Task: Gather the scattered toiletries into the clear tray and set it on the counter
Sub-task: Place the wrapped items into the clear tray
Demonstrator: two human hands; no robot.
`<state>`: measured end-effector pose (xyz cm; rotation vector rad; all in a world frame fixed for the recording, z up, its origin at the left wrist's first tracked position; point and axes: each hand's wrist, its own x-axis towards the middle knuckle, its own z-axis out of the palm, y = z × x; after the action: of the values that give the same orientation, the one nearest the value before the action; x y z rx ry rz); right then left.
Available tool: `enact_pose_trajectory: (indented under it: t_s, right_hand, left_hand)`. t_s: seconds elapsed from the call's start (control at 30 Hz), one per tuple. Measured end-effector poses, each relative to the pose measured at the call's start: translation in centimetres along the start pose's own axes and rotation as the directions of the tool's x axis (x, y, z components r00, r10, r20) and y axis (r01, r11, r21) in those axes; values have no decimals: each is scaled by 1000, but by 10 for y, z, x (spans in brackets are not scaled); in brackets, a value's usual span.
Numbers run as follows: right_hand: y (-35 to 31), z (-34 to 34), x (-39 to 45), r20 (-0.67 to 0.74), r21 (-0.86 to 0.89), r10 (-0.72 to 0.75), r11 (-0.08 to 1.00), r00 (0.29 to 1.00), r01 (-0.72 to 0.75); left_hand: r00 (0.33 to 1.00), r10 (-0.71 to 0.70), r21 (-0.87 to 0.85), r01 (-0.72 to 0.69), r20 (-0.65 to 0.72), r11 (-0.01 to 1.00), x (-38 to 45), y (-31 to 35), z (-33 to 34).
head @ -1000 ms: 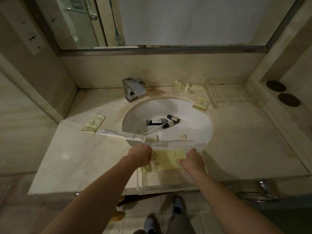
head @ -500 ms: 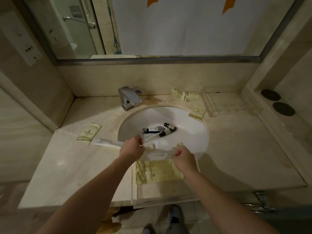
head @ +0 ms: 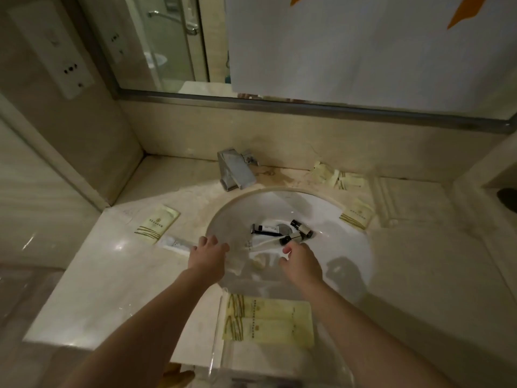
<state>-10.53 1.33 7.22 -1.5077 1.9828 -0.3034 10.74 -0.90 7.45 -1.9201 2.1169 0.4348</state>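
My left hand [head: 208,254] and right hand [head: 300,260] reach into the white basin [head: 347,247]; fingers are loosely curled, and whether either grip has closed on anything I cannot tell. Small dark-capped bottles [head: 300,229] and a slim black-and-white tube [head: 265,228] lie clustered at the drain, just beyond my right fingertips. I judge these light, rigid and slick on wet porcelain, best pinched across the body rather than the cap. The clear tray [head: 221,357] sits at the counter's [head: 112,275] near edge, holding two pale yellow sachets [head: 268,320]; it looks stiff, thin-walled and smooth, so I would lift it by opposite walls. More sachets [head: 156,223] [head: 358,217] and a white tube [head: 174,244] lie flat on the counter: light, pliable, taken by an edge.
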Motion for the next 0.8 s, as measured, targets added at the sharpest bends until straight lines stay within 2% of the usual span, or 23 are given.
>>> enact_pose_trajectory:
  t_s: [0.13,0.23,0.43,0.6,0.7,0.8]
  right_hand:
    - [-3,9,42,108,-83,-47,995,993,56]
    - [-3,24,70,204,-107,-55,991,977,79]
    - [-2,65,110,385,-200,-107,960,917,196]
    - [4,91,132,473,-297,-124,910,872,290]
    - [6,98,139,498,-333,-110,892,860,306]
    - [7,100,140,492,-432,-111,830,864,353]
  left_hand:
    - [999,33,130,-30,-24,991,15,-1,2]
    - [999,27,135,-24,-24,991,28,1,-3]
    - [998,52,-62,-54,-41,997,50,4,1]
    - [999,-10,-249,1,-34,969,56,1,12]
    - [999,-31,-329,20,-28,944,58,-1,17]
    - [999,-36,-366,23,-30,930,61,0,17]
